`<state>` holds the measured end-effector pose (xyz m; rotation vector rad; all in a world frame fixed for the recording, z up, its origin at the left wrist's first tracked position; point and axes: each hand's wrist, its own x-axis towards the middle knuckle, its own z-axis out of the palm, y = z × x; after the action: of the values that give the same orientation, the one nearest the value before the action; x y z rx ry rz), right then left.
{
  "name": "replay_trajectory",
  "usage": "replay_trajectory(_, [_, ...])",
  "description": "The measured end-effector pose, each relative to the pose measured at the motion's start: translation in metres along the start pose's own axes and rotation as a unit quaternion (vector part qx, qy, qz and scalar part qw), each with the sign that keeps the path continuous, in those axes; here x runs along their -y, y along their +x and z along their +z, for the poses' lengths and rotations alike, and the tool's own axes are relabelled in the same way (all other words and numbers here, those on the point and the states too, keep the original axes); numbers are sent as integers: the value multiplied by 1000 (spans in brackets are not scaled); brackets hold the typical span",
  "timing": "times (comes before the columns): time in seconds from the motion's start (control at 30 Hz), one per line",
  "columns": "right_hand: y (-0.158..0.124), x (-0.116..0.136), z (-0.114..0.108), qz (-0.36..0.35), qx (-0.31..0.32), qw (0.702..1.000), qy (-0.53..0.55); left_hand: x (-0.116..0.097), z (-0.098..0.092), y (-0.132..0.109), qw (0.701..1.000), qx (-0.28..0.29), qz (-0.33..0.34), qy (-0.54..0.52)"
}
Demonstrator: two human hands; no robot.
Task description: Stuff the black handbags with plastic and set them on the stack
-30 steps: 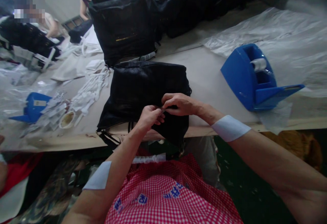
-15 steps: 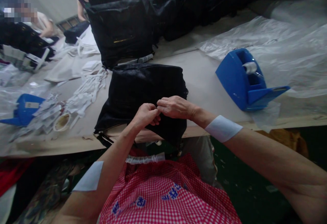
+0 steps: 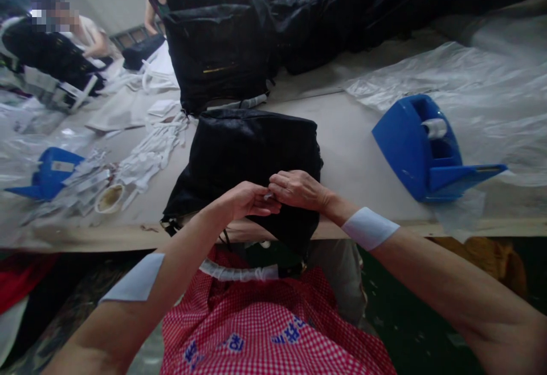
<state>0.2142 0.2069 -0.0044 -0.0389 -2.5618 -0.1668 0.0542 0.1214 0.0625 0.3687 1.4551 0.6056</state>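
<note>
A black bag (image 3: 252, 144) lies on the table in front of me, its lower edge hanging over the front. Above its near part, my left hand (image 3: 250, 200) and my right hand (image 3: 297, 188) meet at the fingertips. The right fingers are closed in a pinch. On the left, thumb and forefinger press together while the other fingers stretch out below. A tiny pale bit (image 3: 268, 196) shows between the two hands, too small to name. The bag's handle, wrapped in white film (image 3: 239, 272), hangs down by my checked apron (image 3: 273, 329).
To the right stands a blue tape dispenser (image 3: 416, 150), near clear plastic sheets (image 3: 482, 96). At left are another blue dispenser (image 3: 55, 172), a small tub (image 3: 109, 199) and loose white strips (image 3: 154, 153). More black bags (image 3: 217, 39) stand behind. Two people are at the far left.
The left fingers have uncurled and stretched out below the right hand, and a pale bit now shows between the hands. The whole view has shifted slightly; the bag stays in place.
</note>
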Motion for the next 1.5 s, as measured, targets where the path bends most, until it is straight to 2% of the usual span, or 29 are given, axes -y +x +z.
replay_trajectory(0.23, [-6,0,1,19,7,1000,22,17,6,13,993,-86,65,-56])
replay_trajectory(0.43, [-7,-2,0,26,-5,998,52,21,10,13,986,-121,59,-96])
replay_trajectory(0.53, [-11,-2,-1,78,-25,989,123,22,14,10,984,-135,81,-87])
replay_trajectory(0.73, [-27,8,-10,225,-107,941,227,30,25,8,973,-161,160,-44])
replay_trajectory(0.83, [-30,16,-12,246,-119,931,244,36,29,10,965,-172,194,-27])
replay_trajectory(0.97, [-30,26,-10,259,-100,928,249,42,32,11,952,-192,236,-28])
replay_trajectory(1.07, [-26,32,-7,283,-80,923,248,44,32,11,944,-201,262,-23])
replay_trajectory(1.2, [-22,38,-5,320,-95,908,251,47,31,12,943,-188,275,-14])
replay_trajectory(1.5, [-25,41,-3,292,-88,922,241,56,29,16,926,-182,329,33])
